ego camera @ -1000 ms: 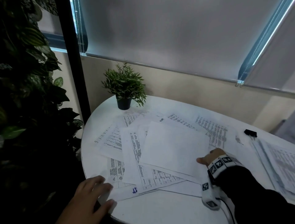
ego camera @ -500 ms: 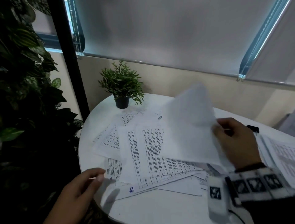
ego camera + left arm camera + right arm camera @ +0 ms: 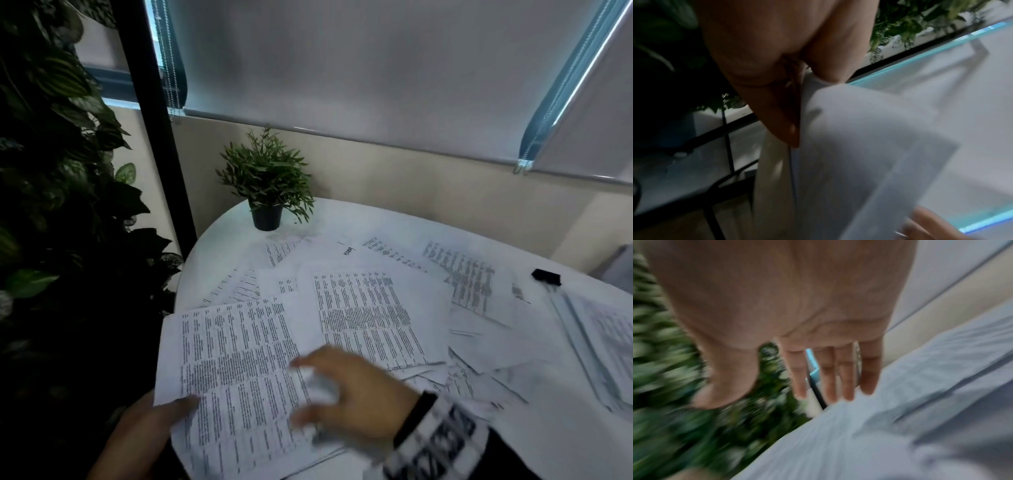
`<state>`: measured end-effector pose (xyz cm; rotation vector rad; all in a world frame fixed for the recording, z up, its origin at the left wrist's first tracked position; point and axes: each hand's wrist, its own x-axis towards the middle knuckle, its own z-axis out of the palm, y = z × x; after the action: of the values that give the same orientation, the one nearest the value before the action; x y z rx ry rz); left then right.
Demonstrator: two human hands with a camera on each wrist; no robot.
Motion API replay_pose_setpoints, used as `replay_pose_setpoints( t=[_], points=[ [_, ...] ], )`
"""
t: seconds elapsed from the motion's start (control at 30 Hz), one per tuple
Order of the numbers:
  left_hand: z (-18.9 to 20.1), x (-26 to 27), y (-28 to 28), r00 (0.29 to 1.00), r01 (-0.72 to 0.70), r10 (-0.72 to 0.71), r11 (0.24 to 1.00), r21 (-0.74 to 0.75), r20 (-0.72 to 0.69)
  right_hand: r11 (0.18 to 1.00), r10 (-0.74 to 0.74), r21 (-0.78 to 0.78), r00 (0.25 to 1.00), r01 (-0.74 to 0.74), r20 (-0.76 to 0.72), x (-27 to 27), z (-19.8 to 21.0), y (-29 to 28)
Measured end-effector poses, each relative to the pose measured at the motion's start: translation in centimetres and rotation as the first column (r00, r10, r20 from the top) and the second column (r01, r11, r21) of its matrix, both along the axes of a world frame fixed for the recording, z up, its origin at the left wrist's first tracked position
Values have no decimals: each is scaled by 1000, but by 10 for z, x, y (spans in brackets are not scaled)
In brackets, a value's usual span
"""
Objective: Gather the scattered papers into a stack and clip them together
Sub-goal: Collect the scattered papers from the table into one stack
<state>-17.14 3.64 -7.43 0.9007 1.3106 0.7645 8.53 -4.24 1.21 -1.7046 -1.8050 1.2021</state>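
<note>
Several printed sheets (image 3: 370, 318) lie scattered and overlapping across a round white table (image 3: 219, 240). One printed sheet (image 3: 236, 377) sticks out over the table's near left edge. My left hand (image 3: 147, 435) holds its lower left corner, thumb on top; the left wrist view shows thumb and fingers pinching the paper (image 3: 849, 146). My right hand (image 3: 342, 387), blurred by motion, hovers over that sheet with straight spread fingers (image 3: 846, 378) and holds nothing. A black binder clip (image 3: 546, 277) lies at the far right of the table.
A small potted plant (image 3: 266, 192) stands at the table's back left. A neat stack of papers (image 3: 603, 346) lies at the right edge. Large dark foliage (image 3: 51, 205) fills the left side. A wall and window blinds (image 3: 342, 68) rise behind the table.
My right hand lifted a blank-backed sheet, turned it over and passed it left; my left hand now pinches it. The right hand has let go and is moving over it.
</note>
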Motion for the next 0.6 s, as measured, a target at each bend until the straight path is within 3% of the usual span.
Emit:
replay_pose_setpoints(
  t=[0.03,0.07,0.13,0.17,0.27,0.4,0.6],
  points=[
    [1,2,1,998,11,-11,1000,1,-54,973,-230,-10,969,232,95,20,-1,14],
    [-1,2,2,994,20,-18,1000,18,-104,909,-410,49,862,415,298,43,-2,29],
    [3,2,0,985,-29,37,998,51,-171,787,-538,95,602,610,590,81,-7,48],
    [7,2,-1,984,-43,52,997,56,-168,751,-527,60,542,657,655,93,-8,54],
    [13,0,-2,989,-36,49,995,90,-139,696,-506,-25,516,717,691,110,-23,64],
    [25,-2,-5,993,-85,94,990,117,-75,667,-576,-69,573,742,583,118,-25,68],
    [23,-33,18,980,-189,193,978,86,-52,664,-611,-9,550,748,569,118,-20,64]
  ],
)
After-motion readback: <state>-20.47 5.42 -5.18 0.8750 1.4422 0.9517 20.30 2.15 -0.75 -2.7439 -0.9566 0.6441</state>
